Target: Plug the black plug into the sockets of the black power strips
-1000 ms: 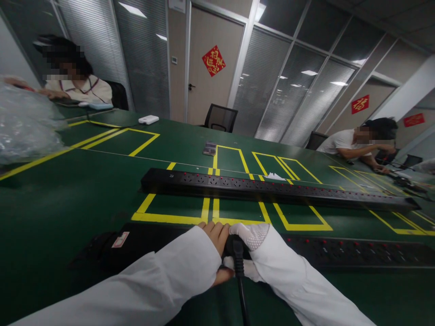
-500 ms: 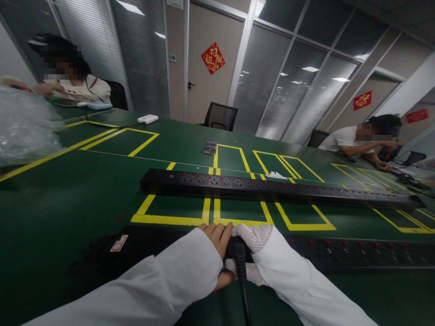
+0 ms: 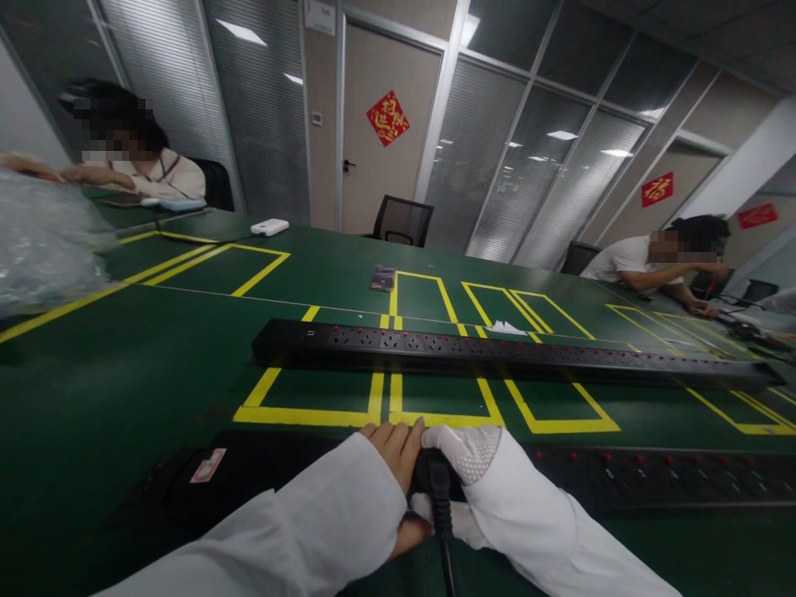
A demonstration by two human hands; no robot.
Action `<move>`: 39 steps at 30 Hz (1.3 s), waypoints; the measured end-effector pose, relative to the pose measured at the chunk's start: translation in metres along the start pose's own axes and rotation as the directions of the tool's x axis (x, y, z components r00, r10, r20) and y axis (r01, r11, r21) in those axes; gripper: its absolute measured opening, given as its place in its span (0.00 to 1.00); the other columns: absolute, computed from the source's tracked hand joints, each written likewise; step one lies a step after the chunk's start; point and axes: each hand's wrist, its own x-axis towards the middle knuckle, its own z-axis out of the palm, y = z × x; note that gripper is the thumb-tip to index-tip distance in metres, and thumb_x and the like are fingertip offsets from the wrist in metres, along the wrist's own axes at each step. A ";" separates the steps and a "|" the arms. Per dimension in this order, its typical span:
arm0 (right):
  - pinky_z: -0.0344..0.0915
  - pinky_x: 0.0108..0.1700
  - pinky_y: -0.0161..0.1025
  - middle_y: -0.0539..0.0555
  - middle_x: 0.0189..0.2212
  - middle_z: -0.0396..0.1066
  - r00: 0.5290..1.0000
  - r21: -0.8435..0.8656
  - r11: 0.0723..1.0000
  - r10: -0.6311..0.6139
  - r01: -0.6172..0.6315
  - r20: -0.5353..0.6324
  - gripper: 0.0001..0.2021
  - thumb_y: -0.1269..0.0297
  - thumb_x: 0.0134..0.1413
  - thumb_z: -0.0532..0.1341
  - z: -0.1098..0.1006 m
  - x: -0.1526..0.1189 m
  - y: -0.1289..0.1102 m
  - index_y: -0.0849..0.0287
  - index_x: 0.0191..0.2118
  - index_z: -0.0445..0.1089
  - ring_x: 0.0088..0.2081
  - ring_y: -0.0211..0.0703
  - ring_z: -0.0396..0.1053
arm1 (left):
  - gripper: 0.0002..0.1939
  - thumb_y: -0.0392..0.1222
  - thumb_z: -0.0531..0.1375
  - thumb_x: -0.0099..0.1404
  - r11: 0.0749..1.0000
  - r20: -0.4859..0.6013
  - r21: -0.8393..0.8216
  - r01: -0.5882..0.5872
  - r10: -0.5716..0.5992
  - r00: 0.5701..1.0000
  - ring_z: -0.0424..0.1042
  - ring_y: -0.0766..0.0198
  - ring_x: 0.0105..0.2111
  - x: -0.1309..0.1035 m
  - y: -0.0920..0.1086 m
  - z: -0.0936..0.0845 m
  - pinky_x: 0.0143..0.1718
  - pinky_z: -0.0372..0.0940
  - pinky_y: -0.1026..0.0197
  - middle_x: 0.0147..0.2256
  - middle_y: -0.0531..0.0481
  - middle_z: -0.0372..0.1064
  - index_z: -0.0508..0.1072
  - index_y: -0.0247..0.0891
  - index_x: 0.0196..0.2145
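Observation:
A long black power strip (image 3: 652,477) with red switches lies across the near side of the green table. My bare left hand (image 3: 398,452) is wrapped over this strip, its thumb below on the near side. Right beside it, my right hand (image 3: 463,456) in a white dotted glove is closed around the strip and a black plug (image 3: 440,481). The plug's thick cord (image 3: 448,555) runs down toward me between my white sleeves. The plug's front end is hidden. A label (image 3: 208,466) is on the strip's left part.
A second long black power strip (image 3: 497,355) lies farther back over yellow tape outlines. Clear plastic wrap (image 3: 50,240) is at the far left. A white device (image 3: 269,227) and a white scrap (image 3: 507,327) lie behind. Two people (image 3: 628,259) sit across the table.
The whole view has tilted slightly, so the table and strips appear a little lower. Both hands keep their hold on the strip and plug.

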 end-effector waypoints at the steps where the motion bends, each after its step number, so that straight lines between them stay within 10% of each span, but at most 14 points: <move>1: 0.57 0.28 0.31 0.50 0.27 0.70 1.000 -0.001 1.000 0.005 -0.005 0.003 0.12 0.61 0.58 0.51 -0.001 0.000 0.000 0.56 0.45 0.65 0.27 0.38 0.68 | 0.21 0.36 0.42 0.67 1.000 -0.002 0.011 0.001 -0.001 1.000 0.68 0.56 0.34 0.000 0.000 0.001 0.33 0.59 0.55 0.34 0.43 0.70 0.63 0.31 0.53; 13: 0.59 0.28 0.34 0.50 0.29 0.72 0.999 -0.026 0.999 0.045 -0.045 0.013 0.16 0.59 0.48 0.59 0.001 0.005 -0.002 0.55 0.45 0.65 0.29 0.43 0.71 | 0.20 0.30 0.46 0.64 0.999 -0.075 0.040 -0.012 0.015 0.997 0.68 0.58 0.32 -0.001 -0.001 0.006 0.32 0.60 0.56 0.34 0.44 0.69 0.63 0.28 0.52; 39: 0.67 0.42 0.34 0.49 0.41 0.73 0.998 0.016 0.998 0.068 -0.068 -0.008 0.18 0.62 0.58 0.51 0.021 0.000 0.009 0.50 0.55 0.60 0.39 0.40 0.72 | 0.16 0.33 0.44 0.67 0.996 -0.112 0.082 0.028 -0.019 0.994 0.67 0.60 0.30 0.001 -0.001 0.016 0.30 0.57 0.57 0.31 0.49 0.70 0.71 0.39 0.39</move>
